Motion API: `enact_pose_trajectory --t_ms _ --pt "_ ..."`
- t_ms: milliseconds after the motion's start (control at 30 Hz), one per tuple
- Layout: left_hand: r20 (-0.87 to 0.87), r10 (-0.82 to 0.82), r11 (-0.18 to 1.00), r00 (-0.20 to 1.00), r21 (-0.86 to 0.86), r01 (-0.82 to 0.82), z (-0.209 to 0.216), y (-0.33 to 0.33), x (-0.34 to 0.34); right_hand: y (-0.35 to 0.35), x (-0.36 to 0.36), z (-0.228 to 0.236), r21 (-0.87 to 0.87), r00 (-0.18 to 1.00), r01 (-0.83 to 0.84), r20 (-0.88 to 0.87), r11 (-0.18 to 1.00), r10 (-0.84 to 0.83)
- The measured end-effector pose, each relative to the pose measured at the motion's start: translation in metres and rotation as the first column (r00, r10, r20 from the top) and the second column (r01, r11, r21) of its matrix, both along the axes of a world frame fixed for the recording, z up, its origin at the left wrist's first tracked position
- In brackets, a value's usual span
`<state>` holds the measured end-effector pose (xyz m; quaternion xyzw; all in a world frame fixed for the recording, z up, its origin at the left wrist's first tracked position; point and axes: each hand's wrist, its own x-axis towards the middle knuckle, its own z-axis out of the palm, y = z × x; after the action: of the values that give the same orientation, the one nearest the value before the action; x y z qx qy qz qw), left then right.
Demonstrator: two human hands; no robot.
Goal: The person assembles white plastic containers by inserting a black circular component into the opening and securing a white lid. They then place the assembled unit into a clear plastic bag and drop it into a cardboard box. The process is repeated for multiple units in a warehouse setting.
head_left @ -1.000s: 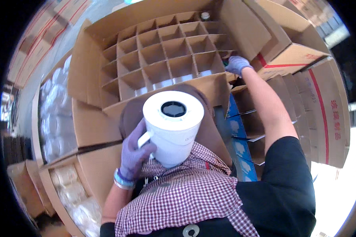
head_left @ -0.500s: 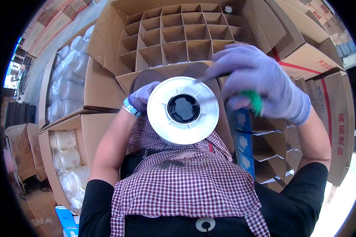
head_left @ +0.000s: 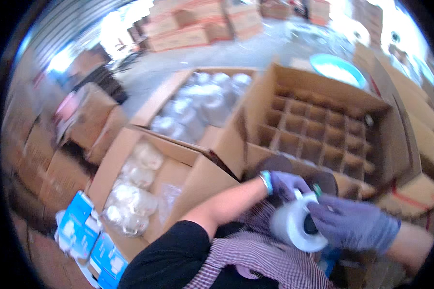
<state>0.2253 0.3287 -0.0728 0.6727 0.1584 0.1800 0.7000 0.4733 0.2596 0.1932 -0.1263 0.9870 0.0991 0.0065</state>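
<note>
A white cylinder with a wide flanged rim point(head_left: 285, 225) and a dark centre lies tilted over my lap, its rim turned toward the lower right. My left hand point(head_left: 288, 185), in a purple-grey glove, closes on its upper side. From the right, my gloved right hand point(head_left: 354, 224) grips the flange, its fingers lying over the rim and partly covering the dark centre. A small green piece point(head_left: 317, 189) shows between the two hands; blur hides what it is and whether a finger holds it.
Beyond my knees stands a carton with cardboard dividers point(head_left: 318, 130). To the left are a box of wrapped white cylinders point(head_left: 197, 108) and a box of bagged clear pieces point(head_left: 135, 192). Blue printed cartons point(head_left: 84, 229) lie lower left. A turquoise basin point(head_left: 337, 67) stands farther back.
The view has swung left, bringing the left boxes and floor into sight. My right hand has come down from the air onto the flange, and the cylinder has tipped sideways.
</note>
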Motion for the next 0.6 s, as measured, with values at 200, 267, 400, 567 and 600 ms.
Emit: enact_pose_trajectory --t_ms 200,267,400,567,600 --pt "0.165 0.363 0.927 0.917 -0.163 -0.338 0.040 -0.084 -0.020 0.011 0.004 -0.021 -0.134 0.881 0.446 0.240 0.885 -0.408" --pt "0.071 0.657 0.754 0.751 -0.067 -0.653 0.042 -0.119 -0.013 0.019 0.006 -0.044 -0.229 0.698 0.716 0.242 0.659 -0.674" --pt "-0.153 0.940 0.326 0.306 0.125 -0.937 0.064 -0.159 0.043 0.056 0.003 -0.090 -0.431 0.581 0.737 0.008 0.521 -0.814" --pt "-0.044 0.936 0.340 0.350 -0.152 -0.928 0.022 -0.145 0.021 0.140 0.031 -0.156 -0.958 0.318 0.100 -0.224 0.267 -0.921" --pt "-0.048 0.930 0.349 0.365 -0.204 -0.915 0.026 -0.142 0.007 0.150 0.038 -0.157 -0.976 0.109 -0.029 -0.216 0.214 -0.970"
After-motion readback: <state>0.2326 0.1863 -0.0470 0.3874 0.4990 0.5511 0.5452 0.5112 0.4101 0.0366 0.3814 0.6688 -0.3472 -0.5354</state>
